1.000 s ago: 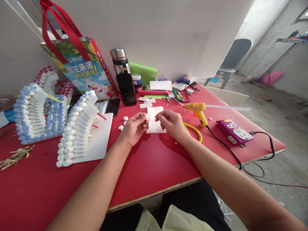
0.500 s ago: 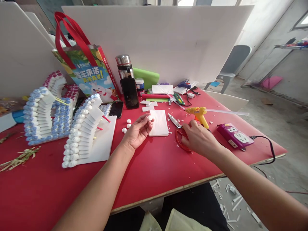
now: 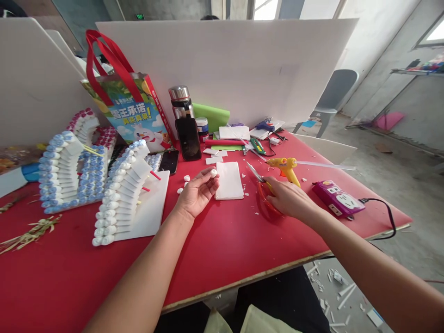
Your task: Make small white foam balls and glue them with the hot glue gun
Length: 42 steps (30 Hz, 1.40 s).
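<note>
Between the thumb and fingers of my left hand [image 3: 196,198] is a small white rolled paper bud [image 3: 213,173]. A few similar white buds [image 3: 187,178] lie on the table just left of that hand. My right hand [image 3: 290,196] is closed around the red-handled scissors [image 3: 255,172], their blades pointing away and to the left. A stack of white paper sheets [image 3: 229,181] lies between my hands. Just beyond my right hand rests a yellow glue gun [image 3: 286,169] with a clear glue stick. To the left stands a curved white model [image 3: 116,203] edged with white buds.
A blue-and-white budded model [image 3: 58,171] stands farther left. Behind are a printed bag [image 3: 138,115], a steel flask [image 3: 180,99] and an upright phone [image 3: 188,138]. A purple power strip [image 3: 338,198] sits at right, with its cord crossing the table edge. White scraps dot the red tabletop [image 3: 215,259].
My right hand has gripped the scissors and raised them slightly from the table. My left hand still holds the bud, shifted a little. The whole view has tilted slightly.
</note>
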### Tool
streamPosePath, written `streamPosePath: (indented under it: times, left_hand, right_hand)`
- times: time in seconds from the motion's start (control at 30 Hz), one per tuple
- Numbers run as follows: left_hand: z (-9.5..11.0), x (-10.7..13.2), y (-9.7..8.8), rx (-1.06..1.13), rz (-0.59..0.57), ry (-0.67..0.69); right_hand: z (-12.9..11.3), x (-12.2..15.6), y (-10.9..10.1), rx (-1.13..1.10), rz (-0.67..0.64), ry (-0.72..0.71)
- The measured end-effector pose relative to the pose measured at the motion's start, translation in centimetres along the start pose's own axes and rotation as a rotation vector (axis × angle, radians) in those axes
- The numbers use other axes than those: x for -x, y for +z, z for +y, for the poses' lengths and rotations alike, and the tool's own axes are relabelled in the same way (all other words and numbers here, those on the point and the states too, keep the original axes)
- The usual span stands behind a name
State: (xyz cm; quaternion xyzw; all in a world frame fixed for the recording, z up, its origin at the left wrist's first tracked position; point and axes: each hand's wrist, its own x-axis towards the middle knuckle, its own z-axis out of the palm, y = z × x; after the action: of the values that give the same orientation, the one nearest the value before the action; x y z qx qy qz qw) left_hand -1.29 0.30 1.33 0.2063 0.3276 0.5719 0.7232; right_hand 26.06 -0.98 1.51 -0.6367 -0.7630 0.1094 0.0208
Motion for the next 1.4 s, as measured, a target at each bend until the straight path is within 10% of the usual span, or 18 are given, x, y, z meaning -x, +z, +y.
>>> streamPosePath:
  times: [0.3, 0.63, 1.4]
  left_hand:
    - [-0.3, -0.3, -0.2, 0.004, 0.054, -0.011]
    - [-0.4, -0.4, -0.4, -0.054, 0.033, 0.075]
    - [-0.9, -0.2, 0.0, -0.090, 0.009, 0.074]
  right_hand:
    - [-2.9, -0.9, 0.4, -0.849, 0.132, -0.183]
    - [-5.9, -1.1, 1.9, -0.396, 0.366, -0.382]
    - [-6.4, -0.6, 2.2, -0.297, 0.331, -0.351]
